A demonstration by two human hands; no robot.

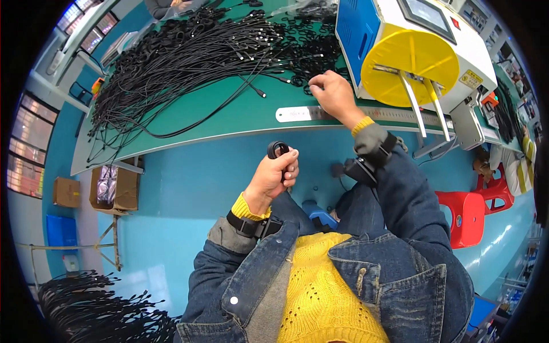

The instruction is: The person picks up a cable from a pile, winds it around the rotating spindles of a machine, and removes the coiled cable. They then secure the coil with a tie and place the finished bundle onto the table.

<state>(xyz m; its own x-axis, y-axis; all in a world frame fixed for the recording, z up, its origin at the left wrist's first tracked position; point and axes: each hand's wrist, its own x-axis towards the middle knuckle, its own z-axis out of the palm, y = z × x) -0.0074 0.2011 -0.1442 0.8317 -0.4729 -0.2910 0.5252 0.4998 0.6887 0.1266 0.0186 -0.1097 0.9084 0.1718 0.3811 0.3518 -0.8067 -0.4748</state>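
Left hand [273,174]: closed around a small coiled bundle of black cable [278,149], held above the lap, off the green workbench [229,111].

Right hand [333,91]: fingers curled, pinching into a heap of loose black cable loops [309,51] beside a steel ruler [303,114].

Risk: pulling one loop likely drags tangled neighbours; the held coil may spring open if the grip slackens.

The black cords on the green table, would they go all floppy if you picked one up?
Probably floppy: the black cords lie in loose curves on the green table, not straight. They look thin, so likely light. They overlap in a heap, so one might drag others along. The right hand reaches into the small black loops; the left hand holds a coiled black cord.
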